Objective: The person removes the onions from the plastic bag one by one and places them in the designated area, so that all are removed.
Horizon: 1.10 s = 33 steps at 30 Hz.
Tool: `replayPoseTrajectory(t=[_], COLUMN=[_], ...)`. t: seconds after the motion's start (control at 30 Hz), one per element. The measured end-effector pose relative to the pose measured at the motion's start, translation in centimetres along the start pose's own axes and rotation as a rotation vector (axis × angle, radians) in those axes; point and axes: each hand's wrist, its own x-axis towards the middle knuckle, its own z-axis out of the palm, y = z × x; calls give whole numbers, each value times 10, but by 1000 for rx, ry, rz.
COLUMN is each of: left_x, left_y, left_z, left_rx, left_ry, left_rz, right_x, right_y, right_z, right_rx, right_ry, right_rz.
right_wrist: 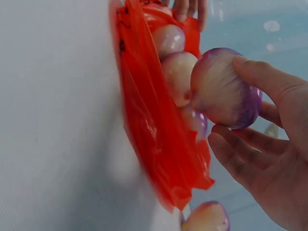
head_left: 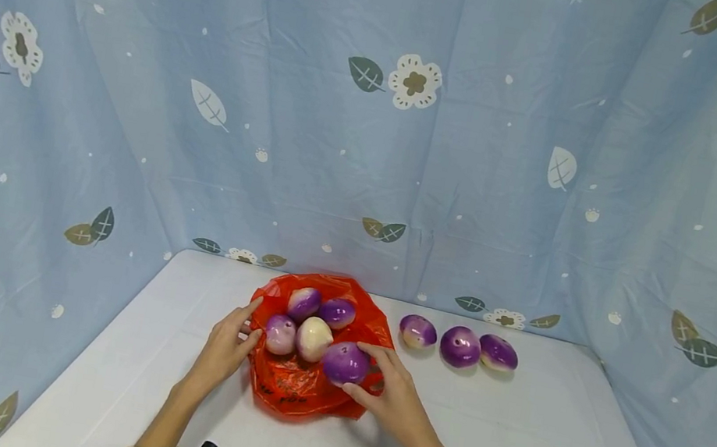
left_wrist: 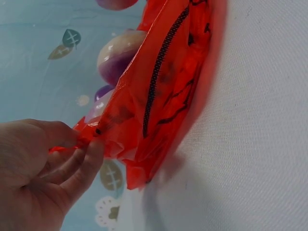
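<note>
A red plastic bag point(head_left: 291, 390) lies spread with its mouth up on the white table, holding several glossy purple-and-white onions point(head_left: 314, 339). My left hand point(head_left: 224, 347) is at the bag's left rim; in the left wrist view its thumb and fingers pinch the red plastic point(left_wrist: 130, 125). Over the bag's right side, my right hand point(head_left: 397, 396) grips a purple onion point(head_left: 345, 364) between thumb and fingers. That onion's pale, streaked side point(right_wrist: 221, 89) shows in the right wrist view, close to the onions in the bag. Whether it touches them I cannot tell.
Three more onions stand in a row on the table right of the bag: one purple and cream point(head_left: 418, 331), a rounder purple one point(head_left: 460, 347) and another point(head_left: 498, 353) beside it. A blue patterned curtain point(head_left: 477, 196) hangs behind and along the sides of the white table point(head_left: 542, 444).
</note>
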Motion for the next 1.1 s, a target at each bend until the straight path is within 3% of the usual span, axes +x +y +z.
replayPoseTrajectory(t=[0.4,1.1], left_x=[0,-1], left_y=[0,-2], left_z=[0,-1], left_rx=[3,-3], left_ry=[-7,2], left_rz=[-11,-3], right_x=[-7,-25], right_y=[20,55], right_z=[-31,-70], right_rx=[35,-79], right_ry=[64,170], right_rz=[59,11])
